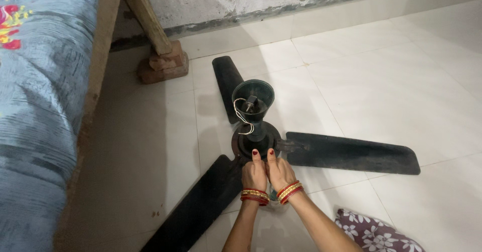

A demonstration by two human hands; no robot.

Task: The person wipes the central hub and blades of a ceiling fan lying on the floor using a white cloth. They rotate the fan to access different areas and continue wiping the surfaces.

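bed (40,106) at left | fan (256,141) lies on floor (401,91), cup up | left hand (254,172), right hand (279,172) pressed together on hub, fingers curled, clamping nothing | risk: loose wire (242,117) snags; blade (351,154) swings, hub slips

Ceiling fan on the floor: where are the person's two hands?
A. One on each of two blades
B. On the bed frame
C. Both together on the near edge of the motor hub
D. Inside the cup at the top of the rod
C: the left hand and right hand sit side by side, thumbs on the hub of the fan.
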